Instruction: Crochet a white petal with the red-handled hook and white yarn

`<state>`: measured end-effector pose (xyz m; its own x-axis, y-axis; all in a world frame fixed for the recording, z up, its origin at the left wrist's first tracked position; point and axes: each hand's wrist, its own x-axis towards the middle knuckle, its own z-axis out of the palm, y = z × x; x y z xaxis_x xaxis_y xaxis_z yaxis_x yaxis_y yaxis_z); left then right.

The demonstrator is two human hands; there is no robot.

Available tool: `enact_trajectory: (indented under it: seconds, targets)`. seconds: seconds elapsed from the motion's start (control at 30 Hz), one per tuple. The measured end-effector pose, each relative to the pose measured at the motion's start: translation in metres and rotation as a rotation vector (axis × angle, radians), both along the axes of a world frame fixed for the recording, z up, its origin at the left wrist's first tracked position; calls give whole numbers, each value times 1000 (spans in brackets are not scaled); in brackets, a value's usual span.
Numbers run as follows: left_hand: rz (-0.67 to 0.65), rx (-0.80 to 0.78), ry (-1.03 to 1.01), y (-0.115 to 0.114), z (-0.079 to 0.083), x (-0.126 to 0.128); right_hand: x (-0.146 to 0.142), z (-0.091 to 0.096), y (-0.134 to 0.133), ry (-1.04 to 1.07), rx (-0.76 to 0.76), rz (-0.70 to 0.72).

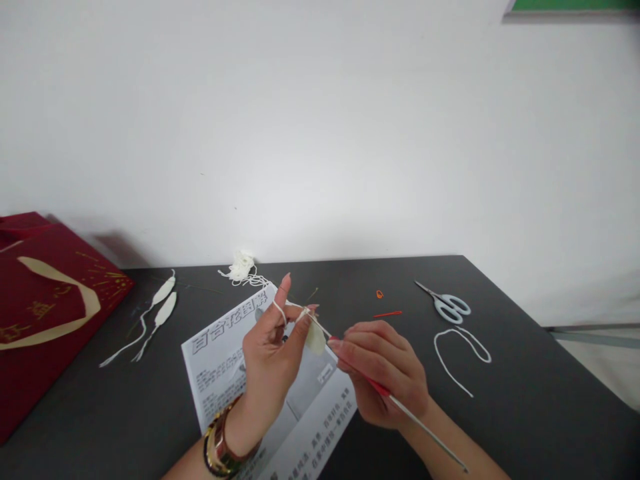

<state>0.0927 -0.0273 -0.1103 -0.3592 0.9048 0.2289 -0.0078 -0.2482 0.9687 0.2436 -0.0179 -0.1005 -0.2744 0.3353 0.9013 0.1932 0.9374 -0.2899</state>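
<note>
My left hand pinches a small piece of white crochet work between thumb and fingertips, with white yarn looped around its raised index finger. My right hand is closed around the red grip of a crochet hook; the metal tip reaches to the crochet piece at my left fingertips. The hook's other metal end points down to the right. Beneath both hands lies a printed paper sheet with a heading and pictures. A pile of white yarn sits behind, near the wall.
To the left stands a dark red gift bag, beside two white crocheted petals with yarn tails. On the right of the black table lie scissors, a yarn strand, a red needle and an orange stitch marker.
</note>
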Motion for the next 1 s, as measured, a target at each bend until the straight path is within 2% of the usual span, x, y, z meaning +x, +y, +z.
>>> enact_trajectory:
  seconds: [0.27,0.43,0.7,0.83,1.0]
  targets:
    - [18,11,-28,-2,1,2,2,-5,-1,-110,80,-24]
    - [64,37,84,0,-4,2,3,-2,-5,-242,161,-90]
    - [231,233,256,5,-21,-2,-6,-12,-3,-215,241,-156]
    - [156,212,203,5,-18,-1,-9,-17,3,-163,250,-132]
    - [-6,102,-120,10,-9,-2,-6,-17,10,-123,101,-33]
